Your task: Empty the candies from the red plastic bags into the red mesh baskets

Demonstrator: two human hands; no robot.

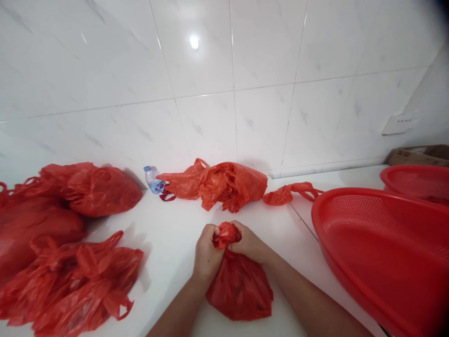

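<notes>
A filled red plastic bag (pixel 242 288) rests on the white tabletop in front of me, its neck gathered and bunched at the top. My left hand (pixel 206 252) is closed around the left side of that neck, thumb near the crumpled top. From the other side, my right hand (pixel 250 245) grips the same neck, with fingers curled round it. Dark shapes show faintly through the bag, but I cannot tell what they are. Just beyond my hands, a heap of crumpled red bags (pixel 231 185) lies against the tiled wall.
Several full red bags (pixel 105 189) and a loose pile of red bags (pixel 84 281) lie at left. A small water bottle (pixel 154 180) stands by the wall. Large red plastic baskets (pixel 379 248) and a cardboard box (pixel 421 154) occupy the right, below a wall socket (pixel 400 124).
</notes>
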